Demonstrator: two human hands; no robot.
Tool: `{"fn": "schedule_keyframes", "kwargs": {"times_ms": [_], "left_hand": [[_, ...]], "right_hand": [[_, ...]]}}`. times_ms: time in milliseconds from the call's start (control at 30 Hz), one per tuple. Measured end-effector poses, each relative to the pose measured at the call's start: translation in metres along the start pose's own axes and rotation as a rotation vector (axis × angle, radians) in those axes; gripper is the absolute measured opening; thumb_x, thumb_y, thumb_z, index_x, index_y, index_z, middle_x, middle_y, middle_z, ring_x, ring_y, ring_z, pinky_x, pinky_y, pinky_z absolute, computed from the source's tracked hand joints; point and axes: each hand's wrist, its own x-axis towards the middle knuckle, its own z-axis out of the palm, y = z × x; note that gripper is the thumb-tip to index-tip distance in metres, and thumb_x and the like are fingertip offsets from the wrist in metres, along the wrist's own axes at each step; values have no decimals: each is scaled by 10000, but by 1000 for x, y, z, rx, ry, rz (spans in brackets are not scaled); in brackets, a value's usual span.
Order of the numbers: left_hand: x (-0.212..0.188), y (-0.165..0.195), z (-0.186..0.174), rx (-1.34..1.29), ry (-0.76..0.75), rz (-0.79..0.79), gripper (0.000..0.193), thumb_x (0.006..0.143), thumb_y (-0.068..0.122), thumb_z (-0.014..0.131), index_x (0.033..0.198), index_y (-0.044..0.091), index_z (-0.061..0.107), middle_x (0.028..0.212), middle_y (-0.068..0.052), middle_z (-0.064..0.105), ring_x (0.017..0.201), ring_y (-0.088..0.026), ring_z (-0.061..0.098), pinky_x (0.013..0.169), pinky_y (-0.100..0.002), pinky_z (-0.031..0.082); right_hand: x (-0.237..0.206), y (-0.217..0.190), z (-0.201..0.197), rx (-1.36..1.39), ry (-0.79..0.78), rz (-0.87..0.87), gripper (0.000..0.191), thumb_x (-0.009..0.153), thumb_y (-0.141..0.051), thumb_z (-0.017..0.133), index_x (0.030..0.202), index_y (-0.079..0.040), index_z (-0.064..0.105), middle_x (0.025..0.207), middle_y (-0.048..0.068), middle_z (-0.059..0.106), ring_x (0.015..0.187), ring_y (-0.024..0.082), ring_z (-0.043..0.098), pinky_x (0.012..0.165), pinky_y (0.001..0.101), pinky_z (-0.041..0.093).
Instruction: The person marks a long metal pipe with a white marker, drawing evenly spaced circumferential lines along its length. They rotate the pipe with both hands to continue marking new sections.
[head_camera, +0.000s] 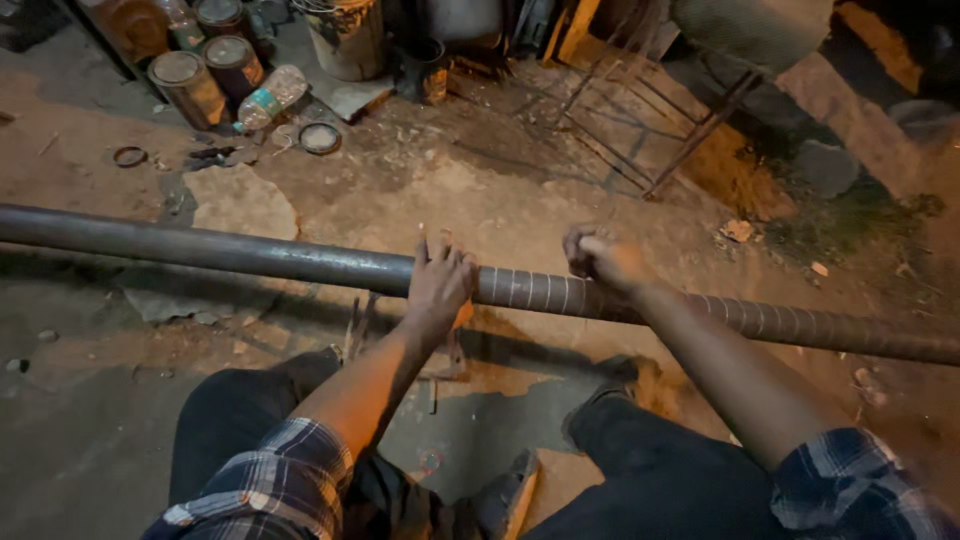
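— Knees first: our dark trousers and blue-and-white checked sleeves fill the bottom edge, nearest to us. What do we see on the left?

— Rusty round tin cans and a clear plastic bottle lying on the dirt floor, well above the long grey steel pipe.

— And our hands?

— Our left hand lies flat on the pipe, fingers spread, palm pressing down. Just beside it, white chalk stripes ring the pipe. Our right hand is curled into a loose fist against the pipe; it is blurred, so we cannot tell whether it pinches anything.

— Where does the pipe run?

— Across the whole view, sloping down to the right, over our knees. Thin metal rods lean beyond it.
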Motion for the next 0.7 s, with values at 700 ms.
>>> {"fn": "schedule_keyframes", "kwargs": {"times_ms": [700], "left_hand": [[-4, -4, -2, -128, -163, 7, 410, 709, 162, 689, 1103, 52, 654, 1250, -211, 581, 1417, -406, 351, 1171, -690, 114]], "right_hand": [[-15, 17, 15, -1163, -238, 36, 612, 630, -455, 912, 1081, -77, 745, 1286, 105, 617, 1155, 334, 626, 966, 427, 524]]}}
